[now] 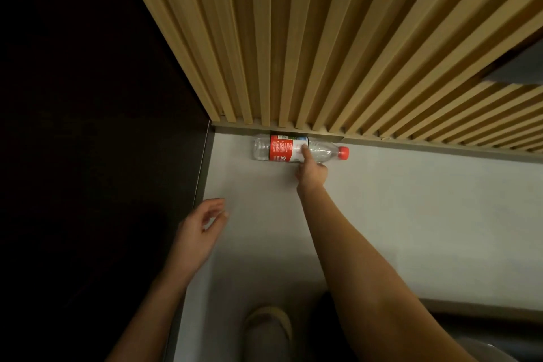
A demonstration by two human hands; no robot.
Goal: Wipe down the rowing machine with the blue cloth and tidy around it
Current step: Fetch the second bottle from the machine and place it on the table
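Observation:
A clear plastic bottle (282, 148) with a red label and red cap lies on its side on the pale floor, against the foot of the slatted wall. My right hand (311, 169) reaches down onto it, thumb over the label and fingers under its near side. My left hand (202, 223) hovers lower left above the floor, fingers loosely spread and holding nothing. Neither the rowing machine nor the blue cloth is in view.
A wall of vertical wooden slats (323, 38) fills the top. A dark panel (88, 126) closes off the left side. A slippered foot (267, 329) stands at the bottom middle. A dark rounded object (484, 332) sits at the bottom right corner.

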